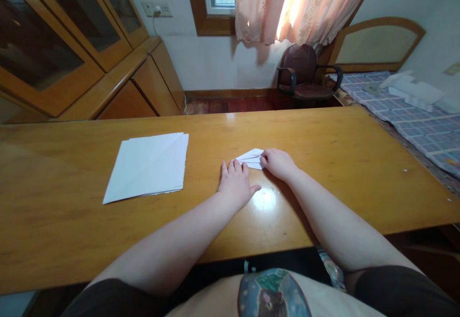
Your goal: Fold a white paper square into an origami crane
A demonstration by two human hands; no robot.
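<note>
Apparently for steadiness, left hand point(235, 181) lies flat, spread wide, at the folded paper's point(253, 158) narrow tip; right hand point(278, 164), curled, grips its wider end.

Bedroom in a home — bed point(413, 120) with arched headboard point(373, 46), pink curtain point(262, 8), glass-fronted cabinet point(91, 80)

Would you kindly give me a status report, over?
Left hand at left end of folded paper. Right hand at its right end. White sheets apart, left.
</note>
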